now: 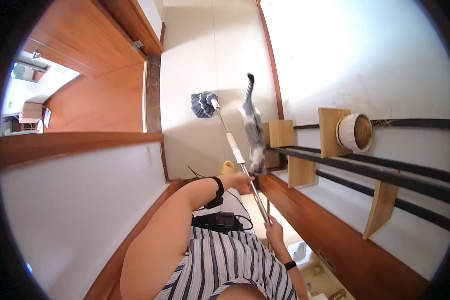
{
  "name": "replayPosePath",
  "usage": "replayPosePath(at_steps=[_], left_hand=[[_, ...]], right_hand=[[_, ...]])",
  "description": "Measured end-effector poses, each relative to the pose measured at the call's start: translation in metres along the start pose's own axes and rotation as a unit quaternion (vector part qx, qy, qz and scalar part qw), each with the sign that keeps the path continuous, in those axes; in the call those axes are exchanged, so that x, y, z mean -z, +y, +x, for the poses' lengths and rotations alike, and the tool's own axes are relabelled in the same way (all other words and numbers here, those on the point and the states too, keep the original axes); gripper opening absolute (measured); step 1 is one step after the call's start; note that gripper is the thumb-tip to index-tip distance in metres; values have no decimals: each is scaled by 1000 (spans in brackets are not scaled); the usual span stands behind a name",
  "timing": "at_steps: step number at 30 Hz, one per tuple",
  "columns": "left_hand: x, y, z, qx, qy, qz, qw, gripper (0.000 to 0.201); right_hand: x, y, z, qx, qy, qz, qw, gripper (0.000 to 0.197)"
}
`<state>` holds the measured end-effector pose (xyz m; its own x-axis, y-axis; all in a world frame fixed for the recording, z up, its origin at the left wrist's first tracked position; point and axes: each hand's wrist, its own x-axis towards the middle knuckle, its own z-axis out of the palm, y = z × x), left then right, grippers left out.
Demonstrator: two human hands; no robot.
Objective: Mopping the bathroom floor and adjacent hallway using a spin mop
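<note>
Both the left hand (pixel 242 182) and the right hand (pixel 273 231) grasp the mop handle (pixel 235 150), whose blue mop head (pixel 203 104) rests on the floor (pixel 195 60) well beyond them, beside a grey cat (pixel 255 130).

cat (pixel 253 127): head hidden behind mop handle (pixel 235 147) | left hand (pixel 242 182): fingers hidden

grey cat (pixel 253 127) on pale floor; wooden wall shelves (pixel 333 131); white bowl (pixel 355 132), perhaps straw-filled; wooden door (pixel 102 95)
</note>
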<state>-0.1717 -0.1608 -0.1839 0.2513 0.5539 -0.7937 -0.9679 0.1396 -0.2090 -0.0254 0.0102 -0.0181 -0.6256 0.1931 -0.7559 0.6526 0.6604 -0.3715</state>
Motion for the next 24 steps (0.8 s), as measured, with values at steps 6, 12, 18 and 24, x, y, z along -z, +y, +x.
replayPosePath(at_steps=[6,12,18,24], left_hand=[[34,47,-27,-156,62,12,986,19],[42,122,-28,-205,84,-6,975,16],[22,145,-13,-239,92,-52,965,16],[39,130,35,-151,95,-63,982,16]], right_hand=[[-5,-83,73,-110,-127,175,970,43],[79,-168,100,-18,-222,-39,974,48],[128,-148,71,-159,-157,-153,963,45],[151,-210,41,-225,-157,-327,904,51]])
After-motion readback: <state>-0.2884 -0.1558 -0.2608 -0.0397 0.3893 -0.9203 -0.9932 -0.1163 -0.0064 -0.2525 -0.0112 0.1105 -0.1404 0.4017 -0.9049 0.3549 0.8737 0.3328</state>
